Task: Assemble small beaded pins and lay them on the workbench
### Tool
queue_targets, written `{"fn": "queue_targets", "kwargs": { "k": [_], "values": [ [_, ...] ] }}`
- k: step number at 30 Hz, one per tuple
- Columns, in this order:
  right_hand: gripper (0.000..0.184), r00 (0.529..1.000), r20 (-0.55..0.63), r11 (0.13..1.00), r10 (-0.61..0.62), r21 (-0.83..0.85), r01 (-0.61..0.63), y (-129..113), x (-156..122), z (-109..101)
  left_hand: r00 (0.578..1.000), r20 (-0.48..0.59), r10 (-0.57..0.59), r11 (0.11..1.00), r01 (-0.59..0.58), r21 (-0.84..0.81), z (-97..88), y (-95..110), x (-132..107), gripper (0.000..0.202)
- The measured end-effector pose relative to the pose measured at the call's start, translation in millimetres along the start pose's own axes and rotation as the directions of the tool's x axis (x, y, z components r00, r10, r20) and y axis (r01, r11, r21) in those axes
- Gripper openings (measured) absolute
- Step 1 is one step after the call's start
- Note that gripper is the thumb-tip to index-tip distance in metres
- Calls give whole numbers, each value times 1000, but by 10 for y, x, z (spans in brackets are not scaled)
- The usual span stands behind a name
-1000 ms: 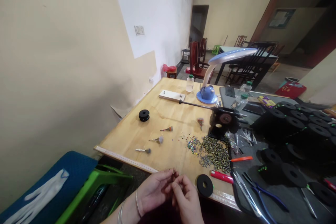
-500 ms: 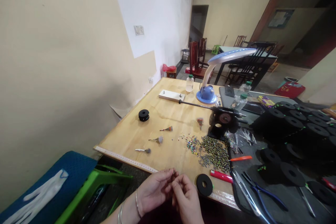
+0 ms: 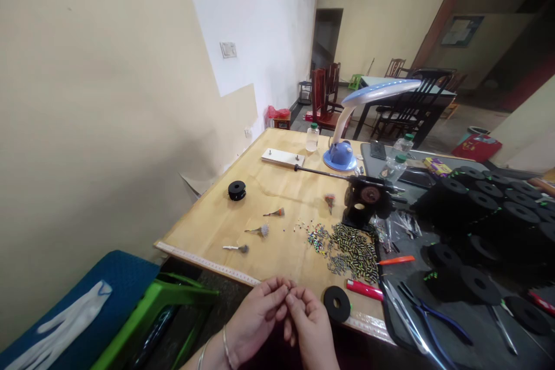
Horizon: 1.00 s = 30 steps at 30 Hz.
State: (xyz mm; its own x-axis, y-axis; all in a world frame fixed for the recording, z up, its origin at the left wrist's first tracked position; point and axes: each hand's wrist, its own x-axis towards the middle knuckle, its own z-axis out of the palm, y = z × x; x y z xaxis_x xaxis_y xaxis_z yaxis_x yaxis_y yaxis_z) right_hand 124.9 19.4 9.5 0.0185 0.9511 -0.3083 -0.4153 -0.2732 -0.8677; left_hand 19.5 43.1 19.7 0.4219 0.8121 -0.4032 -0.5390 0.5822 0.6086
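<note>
At the table's front edge my left hand point(image 3: 259, 311) and my right hand point(image 3: 309, 319) meet, fingertips pinched together. Whatever lies between them is too small or hidden to make out. Right of my right hand lies a black foam ring point(image 3: 337, 304), with a red lighter-like object point(image 3: 364, 289) beyond it. A heap of small striped metallic pieces point(image 3: 354, 248) spreads ahead, beside tiny coloured beads point(image 3: 318, 240). Small bundles with fanned-out ends, one greyish point(image 3: 260, 230) and one orange-tipped point(image 3: 276, 212), lie to the left.
A black hand-cranked device point(image 3: 366, 199) with a long rod stands behind the heap. Beyond it is a blue lamp point(image 3: 340, 156). Pliers point(image 3: 437, 315) and several black foam rolls point(image 3: 459, 283) crowd the dark mat at right. A white glove point(image 3: 78, 324) lies on a stool at left.
The left thumb has come over to the right fingertips, and both hands now pinch closer together. The view has shifted very slightly; the things on the table stay put.
</note>
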Motion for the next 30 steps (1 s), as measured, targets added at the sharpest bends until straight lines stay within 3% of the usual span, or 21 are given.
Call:
{"fn": "queue_targets", "kwargs": {
  "k": [9,16,19,26,30],
  "values": [
    [48,995,79,999,53,-2,-53,-100,6,-18,994,-14,110,986,-108,125,15,102,-22,23],
    [46,991,130,977,9,-214,19,-170,6,-22,978,15,207,925,-201,321,-12,247,-37,25],
    [38,985,169,936,-38,-339,94,-223,-25,-13,980,39,194,910,-194,365,-1,312,-56,27],
    [25,925,323,691,-201,-623,368,-411,-72,-50,997,71,15,989,-25,144,12,442,-136,27],
    [25,915,332,664,-229,-635,396,-448,-31,-81,996,80,-42,999,43,-7,34,547,-228,25]
  ]
}}
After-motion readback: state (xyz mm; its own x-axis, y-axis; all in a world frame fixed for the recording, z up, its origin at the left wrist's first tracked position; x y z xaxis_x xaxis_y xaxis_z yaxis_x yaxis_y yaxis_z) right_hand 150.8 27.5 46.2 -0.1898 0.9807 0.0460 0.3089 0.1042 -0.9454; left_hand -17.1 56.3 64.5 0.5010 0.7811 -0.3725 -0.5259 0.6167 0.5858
